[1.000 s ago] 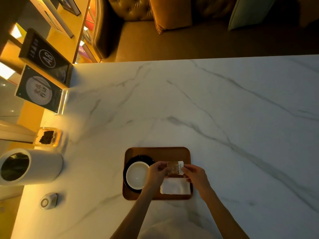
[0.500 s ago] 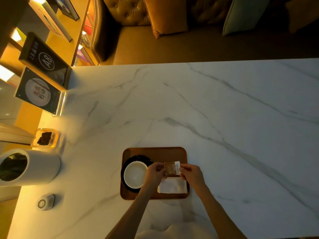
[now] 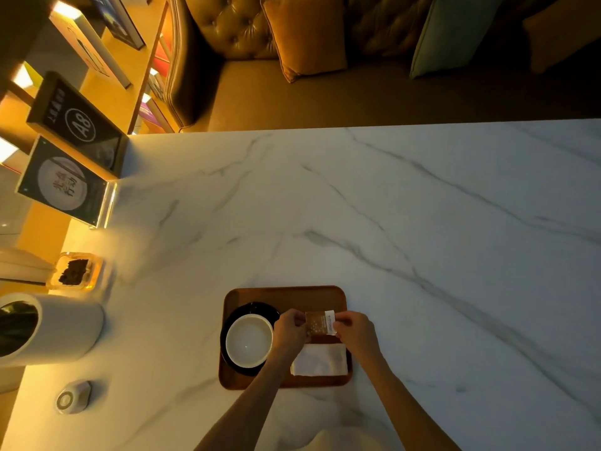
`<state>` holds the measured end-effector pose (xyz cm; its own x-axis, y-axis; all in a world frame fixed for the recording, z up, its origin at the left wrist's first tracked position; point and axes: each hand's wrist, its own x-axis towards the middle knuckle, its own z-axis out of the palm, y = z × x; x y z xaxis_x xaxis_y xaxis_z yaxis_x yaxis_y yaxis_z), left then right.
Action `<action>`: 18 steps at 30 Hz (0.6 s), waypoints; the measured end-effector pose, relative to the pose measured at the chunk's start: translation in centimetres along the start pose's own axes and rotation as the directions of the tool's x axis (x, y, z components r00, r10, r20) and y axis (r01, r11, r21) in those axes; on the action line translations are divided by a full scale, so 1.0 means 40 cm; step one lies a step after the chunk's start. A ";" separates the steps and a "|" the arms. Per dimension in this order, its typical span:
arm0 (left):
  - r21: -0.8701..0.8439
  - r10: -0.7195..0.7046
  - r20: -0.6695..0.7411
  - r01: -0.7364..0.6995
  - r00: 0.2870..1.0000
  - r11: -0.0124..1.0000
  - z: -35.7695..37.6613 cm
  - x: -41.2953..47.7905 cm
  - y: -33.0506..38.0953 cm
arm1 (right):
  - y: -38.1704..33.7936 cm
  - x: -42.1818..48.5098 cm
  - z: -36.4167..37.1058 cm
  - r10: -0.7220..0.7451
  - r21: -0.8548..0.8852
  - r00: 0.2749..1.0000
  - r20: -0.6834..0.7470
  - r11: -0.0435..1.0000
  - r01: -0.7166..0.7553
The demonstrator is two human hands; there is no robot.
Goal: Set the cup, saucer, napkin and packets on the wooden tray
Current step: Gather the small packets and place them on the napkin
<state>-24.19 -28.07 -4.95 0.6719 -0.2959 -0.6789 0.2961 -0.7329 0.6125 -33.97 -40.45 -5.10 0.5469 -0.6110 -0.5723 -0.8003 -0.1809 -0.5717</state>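
Note:
A wooden tray [image 3: 286, 296] lies on the marble table near its front edge. On its left half a white cup [image 3: 248, 340] stands on a black saucer [image 3: 260, 309]. A folded white napkin [image 3: 320, 360] lies on the tray's right front part. Above the napkin both hands pinch a small brown packet [image 3: 319, 323] with a white strip: my left hand [image 3: 290, 330] grips its left edge, my right hand [image 3: 356, 332] its right edge. Whether the packet touches the tray cannot be told.
At the table's left edge are a white cylindrical bin [image 3: 48, 330], a glass dish with dark bits [image 3: 75, 271], a small round call button [image 3: 73, 397] and standing sign holders [image 3: 70, 187]. A leather sofa with cushions [image 3: 309, 37] runs behind the table.
Both hands keep their hold on the brown packet over the tray's right half. Only the camera view has shifted slightly.

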 end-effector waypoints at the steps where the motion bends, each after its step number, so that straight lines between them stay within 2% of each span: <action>1: 0.011 0.002 -0.003 -0.002 1.000 1.000 0.004 0.003 0.000 | -0.001 0.000 0.004 -0.002 -0.012 1.000 -0.008 1.000 0.002; 7: 0.075 0.024 -0.016 -0.023 1.000 0.997 0.021 0.014 -0.006 | -0.003 0.008 0.030 -0.002 -0.054 1.000 -0.026 0.999 0.000; 18: 0.296 0.100 -0.029 -0.087 0.995 0.951 0.034 0.053 -0.008 | 0.004 0.049 0.048 -0.069 -0.090 0.997 0.016 0.993 0.070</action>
<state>-23.78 -29.31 -7.14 0.7176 -0.3496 -0.6023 0.0222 -0.8529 0.5215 -32.54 -40.19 -7.45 0.6047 -0.5847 -0.5407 -0.7787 -0.2918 -0.5553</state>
